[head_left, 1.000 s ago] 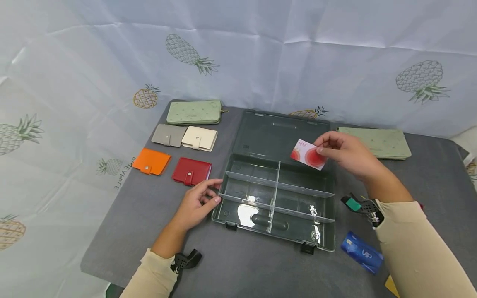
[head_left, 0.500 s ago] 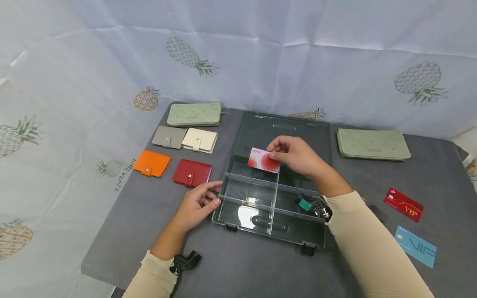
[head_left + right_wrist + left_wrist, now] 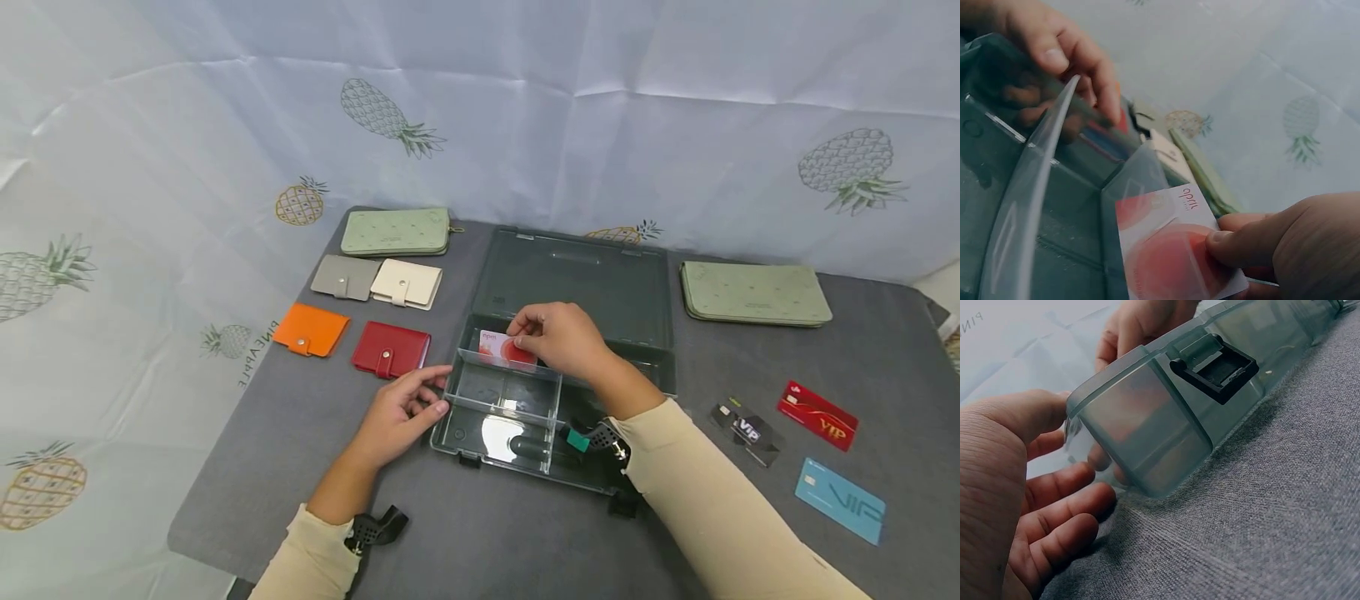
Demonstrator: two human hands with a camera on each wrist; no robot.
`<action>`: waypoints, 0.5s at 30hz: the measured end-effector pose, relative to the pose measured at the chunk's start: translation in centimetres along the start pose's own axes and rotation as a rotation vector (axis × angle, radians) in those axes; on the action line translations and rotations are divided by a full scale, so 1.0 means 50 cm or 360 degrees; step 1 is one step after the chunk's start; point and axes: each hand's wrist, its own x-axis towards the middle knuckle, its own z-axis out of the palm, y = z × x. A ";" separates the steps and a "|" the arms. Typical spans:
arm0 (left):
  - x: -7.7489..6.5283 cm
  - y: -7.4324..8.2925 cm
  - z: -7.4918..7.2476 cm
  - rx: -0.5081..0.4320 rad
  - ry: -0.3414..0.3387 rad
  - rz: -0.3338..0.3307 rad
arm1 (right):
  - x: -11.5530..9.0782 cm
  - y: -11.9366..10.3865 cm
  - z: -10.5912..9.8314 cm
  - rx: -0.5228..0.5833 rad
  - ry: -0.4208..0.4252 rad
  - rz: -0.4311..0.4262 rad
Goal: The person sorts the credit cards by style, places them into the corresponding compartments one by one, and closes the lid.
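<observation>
My right hand (image 3: 564, 340) pinches a pink-and-white card (image 3: 493, 345) with red circles between thumb and fingers. The card is tilted, its lower part down in the back left compartment of a dark translucent divider box (image 3: 480, 387). Seen from the right wrist, the card (image 3: 1163, 250) reads "april" and stands against a clear divider (image 3: 1141, 165). At the box's left side rests my left hand (image 3: 395, 419), index finger and thumb touching the rim and wall, the other fingers loosely bent. The right forearm hides part of the box's right compartments.
Left of the box lie red (image 3: 392, 348), orange (image 3: 311, 328), cream (image 3: 407, 282) and grey (image 3: 345, 276) card holders and a green wallet (image 3: 396, 232). Another green wallet (image 3: 756, 293) lies right. Red (image 3: 817, 415), blue (image 3: 840, 500) and black (image 3: 747, 429) VIP cards lie beside the right sleeve.
My right hand has carried the pink card leftward across the box and lowered it into the back left compartment. The left hand has stayed at the box's side.
</observation>
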 end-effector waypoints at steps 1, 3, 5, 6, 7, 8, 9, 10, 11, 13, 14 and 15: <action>0.000 0.001 0.000 0.0001 0.0002 -0.0001 | 0.001 0.001 0.003 -0.0044 0.0001 -0.0010; 0.000 0.002 0.000 0.0002 0.0002 -0.0001 | 0.003 0.004 0.008 -0.0120 0.0007 -0.0027; 0.001 0.002 0.001 -0.0001 0.0002 0.0000 | 0.005 0.008 0.011 -0.0175 0.0018 -0.0043; 0.001 0.002 0.001 -0.0004 0.0002 -0.0001 | 0.006 0.010 0.012 -0.0189 0.0020 -0.0046; 0.001 0.003 0.001 -0.0006 0.0001 -0.0002 | 0.006 0.012 0.013 -0.0195 0.0021 -0.0049; 0.001 0.004 0.001 -0.0008 0.0000 -0.0004 | 0.007 0.014 0.013 -0.0198 0.0021 -0.0051; 0.001 0.005 0.002 -0.0011 -0.0001 -0.0008 | 0.007 0.015 0.013 -0.0199 0.0019 -0.0052; 0.001 0.005 0.002 -0.0013 -0.0001 -0.0011 | 0.007 0.016 0.013 -0.0197 0.0017 -0.0055; 0.001 0.006 0.002 -0.0013 -0.0001 -0.0014 | 0.007 0.017 0.013 -0.0201 0.0015 -0.0060; 0.001 0.009 0.001 -0.0011 -0.0001 -0.0019 | 0.007 0.018 0.013 -0.0225 0.0013 -0.0069; 0.001 0.009 0.001 -0.0010 -0.0001 -0.0022 | 0.007 0.018 0.013 -0.0242 0.0014 -0.0076; 0.001 0.009 0.001 -0.0010 -0.0002 -0.0023 | 0.006 0.019 0.013 -0.0259 0.0017 -0.0081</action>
